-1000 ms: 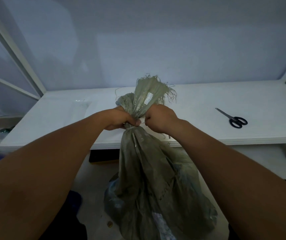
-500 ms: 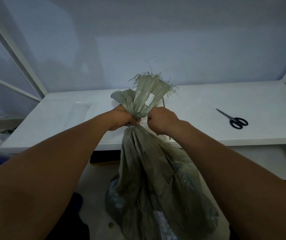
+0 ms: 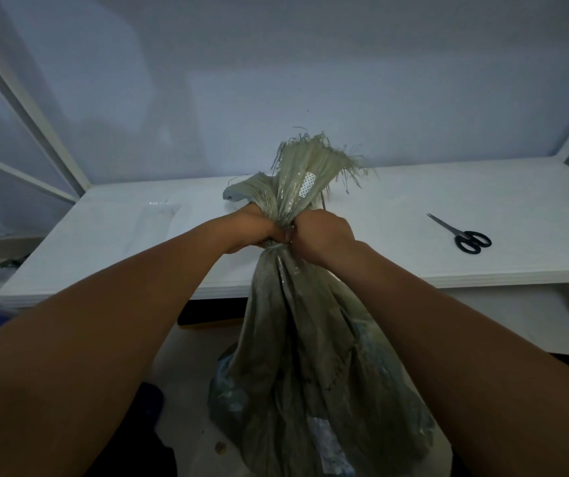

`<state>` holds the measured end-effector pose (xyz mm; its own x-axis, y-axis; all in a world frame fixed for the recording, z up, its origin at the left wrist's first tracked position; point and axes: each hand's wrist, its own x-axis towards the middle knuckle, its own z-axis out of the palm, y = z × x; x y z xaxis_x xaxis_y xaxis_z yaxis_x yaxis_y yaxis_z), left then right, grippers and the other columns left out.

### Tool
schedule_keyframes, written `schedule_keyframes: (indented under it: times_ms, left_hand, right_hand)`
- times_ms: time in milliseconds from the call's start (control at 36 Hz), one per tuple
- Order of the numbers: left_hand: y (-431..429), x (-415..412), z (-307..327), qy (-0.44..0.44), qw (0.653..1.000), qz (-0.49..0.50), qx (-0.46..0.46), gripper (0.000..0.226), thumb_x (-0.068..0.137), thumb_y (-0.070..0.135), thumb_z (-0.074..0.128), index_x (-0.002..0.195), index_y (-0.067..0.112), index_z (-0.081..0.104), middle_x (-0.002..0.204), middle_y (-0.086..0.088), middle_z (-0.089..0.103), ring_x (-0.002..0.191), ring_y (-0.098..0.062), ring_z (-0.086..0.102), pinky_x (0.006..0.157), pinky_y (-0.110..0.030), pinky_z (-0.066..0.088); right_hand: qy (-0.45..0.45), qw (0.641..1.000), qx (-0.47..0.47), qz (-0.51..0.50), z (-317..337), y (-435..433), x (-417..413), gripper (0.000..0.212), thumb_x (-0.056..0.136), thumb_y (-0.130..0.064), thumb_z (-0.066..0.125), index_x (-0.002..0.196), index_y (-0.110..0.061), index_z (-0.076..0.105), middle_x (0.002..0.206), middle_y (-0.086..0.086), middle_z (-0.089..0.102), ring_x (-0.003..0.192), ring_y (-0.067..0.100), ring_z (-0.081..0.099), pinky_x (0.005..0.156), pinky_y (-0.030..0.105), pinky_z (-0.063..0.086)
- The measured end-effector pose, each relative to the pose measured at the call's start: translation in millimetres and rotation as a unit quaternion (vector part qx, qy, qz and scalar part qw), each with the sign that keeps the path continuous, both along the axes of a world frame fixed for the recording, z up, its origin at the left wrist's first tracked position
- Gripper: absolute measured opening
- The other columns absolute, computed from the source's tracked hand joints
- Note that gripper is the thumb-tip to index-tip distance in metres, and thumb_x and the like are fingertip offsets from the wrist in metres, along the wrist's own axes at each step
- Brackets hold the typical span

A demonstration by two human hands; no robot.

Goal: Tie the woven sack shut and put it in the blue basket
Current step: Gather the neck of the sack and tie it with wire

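Since half a second ago the left hand (image 3: pixel 259 230) has drawn in against the right hand (image 3: pixel 322 235); both fists now meet at the neck of the woven sack (image 3: pixel 310 356), fingers curled tight round the gathered cloth; its frayed mouth (image 3: pixel 310 156) fans up above them; the sack's body bulges below, in front of the white table (image 3: pixel 413 208); black-handled scissors (image 3: pixel 461 234) lie on that table, well apart to the right.

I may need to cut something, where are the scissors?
In the head view, the scissors lie on the white table, right of the sack and the right hand.
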<state>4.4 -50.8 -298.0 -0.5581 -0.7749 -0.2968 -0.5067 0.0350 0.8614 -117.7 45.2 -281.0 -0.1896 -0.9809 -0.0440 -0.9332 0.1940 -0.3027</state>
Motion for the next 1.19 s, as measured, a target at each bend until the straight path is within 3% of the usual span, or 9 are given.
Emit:
schedule_keyframes:
  times_ms: [250,444,528,611,694,833,917,1056,1194]
  left_hand:
    - [0.8,5.0,2.9,-0.073,0.973,0.015,0.220,0.039,0.093,0.017,0.066,0.130,0.010,0.056,0.119,-0.014,0.069,0.100,-0.025,0.071,0.080,-0.039,0.061]
    - [-0.7,-1.6,0.3,-0.078,0.985,0.012,0.156,0.032,0.093,0.005,0.059,0.125,0.007,0.059,0.117,-0.015,0.069,0.107,-0.026,0.067,0.093,-0.039,0.056]
    - [5.7,-6.1,4.8,-0.060,0.989,0.003,0.134,0.018,0.093,0.004,0.057,0.109,0.008,0.064,0.098,-0.011,0.072,0.087,-0.021,0.069,0.084,-0.034,0.058]
    - [5.9,-6.1,6.2,0.017,0.980,-0.030,0.195,0.033,0.093,-0.001,0.055,0.125,0.004,0.061,0.117,-0.016,0.071,0.107,-0.028,0.068,0.095,-0.039,0.054]
    - [1.2,-5.0,2.8,0.052,0.973,-0.040,0.219,0.038,0.093,-0.004,0.057,0.130,0.006,0.059,0.127,-0.015,0.067,0.116,-0.029,0.065,0.098,-0.040,0.053]
    - [-5.6,-3.1,-6.1,0.097,0.977,0.006,0.187,0.035,0.090,0.000,0.065,0.123,0.012,0.061,0.129,-0.014,0.065,0.118,-0.027,0.063,0.100,-0.040,0.052]
    - [-10.3,-0.2,-7.3,0.109,0.978,0.010,0.177,0.038,0.088,-0.001,0.065,0.124,0.010,0.062,0.125,-0.013,0.068,0.117,-0.028,0.064,0.104,-0.042,0.050]
    - [-18.5,2.4,-5.9,0.093,0.988,0.027,0.122,0.053,0.074,0.001,0.069,0.126,0.004,0.062,0.123,-0.017,0.068,0.117,-0.036,0.063,0.103,-0.052,0.048]
    - [-22.0,3.4,-0.5,0.122,0.984,0.025,0.129,0.041,0.086,0.013,0.072,0.126,0.013,0.065,0.124,-0.006,0.070,0.122,-0.027,0.062,0.107,-0.047,0.046]
  right_hand:
    - [0.004,0.999,0.035,0.007,-5.2,-5.9,-2.4,0.027,0.098,-0.025,0.057,0.117,-0.010,0.067,0.112,0.011,0.066,0.096,0.030,0.062,0.072,0.034,0.040]
    - [0.055,0.983,0.156,0.085,8.0,-8.1,2.3,0.030,0.082,-0.005,0.075,0.112,-0.004,0.070,0.083,0.004,0.064,0.086,0.025,0.068,0.070,0.031,0.044]
    - [0.055,0.987,0.132,0.075,6.7,-9.1,-1.5,0.033,0.092,-0.004,0.061,0.125,-0.004,0.065,0.110,0.011,0.066,0.104,0.028,0.065,0.079,0.033,0.045]
    - [0.008,0.994,0.099,0.048,1.1,-14.7,-6.3,0.036,0.096,-0.006,0.060,0.132,-0.001,0.059,0.131,0.018,0.062,0.119,0.031,0.060,0.095,0.033,0.045]
    - [-0.002,0.997,0.065,0.042,-5.2,-20.6,-11.4,0.036,0.096,-0.011,0.059,0.132,-0.005,0.060,0.132,0.018,0.062,0.118,0.032,0.061,0.090,0.033,0.045]
    - [-0.019,0.998,0.032,0.042,-8.0,-26.8,-17.6,0.021,0.094,-0.016,0.053,0.109,-0.010,0.067,0.114,0.013,0.067,0.087,0.024,0.055,0.076,0.031,0.041]
    - [-0.030,0.998,0.018,0.046,-4.7,-28.9,-18.6,0.009,0.094,-0.020,0.053,0.094,-0.016,0.061,0.096,0.007,0.060,0.084,0.023,0.051,0.075,0.030,0.039]
    - [-0.031,0.998,-0.015,0.059,-4.0,-28.5,-18.0,0.035,0.098,-0.027,0.049,0.063,-0.021,0.045,0.068,-0.003,0.046,0.071,0.020,0.050,0.067,0.029,0.035]
    - [-0.026,0.997,0.001,0.068,-4.9,-29.5,-20.7,0.036,0.096,-0.023,0.044,0.060,-0.022,0.046,0.067,-0.002,0.048,0.073,0.024,0.052,0.056,0.029,0.030]
